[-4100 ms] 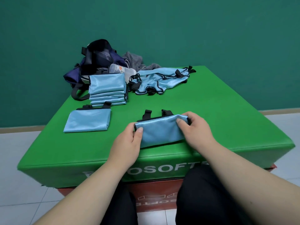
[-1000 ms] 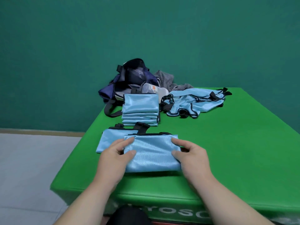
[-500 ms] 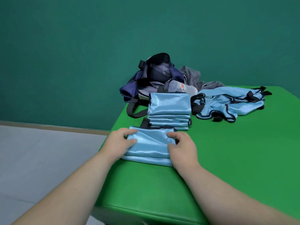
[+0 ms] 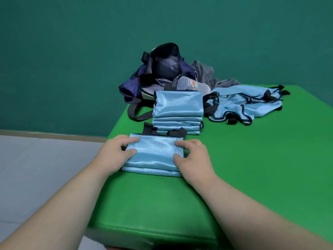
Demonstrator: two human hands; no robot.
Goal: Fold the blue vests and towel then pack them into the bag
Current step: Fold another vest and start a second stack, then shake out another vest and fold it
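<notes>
Two folded vests (image 4: 154, 156) stacked near mat (image 4: 243, 159) left edge; left hand (image 4: 115, 154) and right hand (image 4: 193, 157) gripping top one's ends. Taller folded pile (image 4: 178, 107) just behind, bag (image 4: 158, 69) at far-left corner, unzipped.

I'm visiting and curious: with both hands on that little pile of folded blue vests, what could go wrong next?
1. The small pile of folded vests, gripped by the left hand and right hand, sits near the left edge of the green mat; the shiny cloth might slip off.
2. Set on the taller stack, it could tip that stack.
3. Loose black straps may snag and undo the fold.
</notes>
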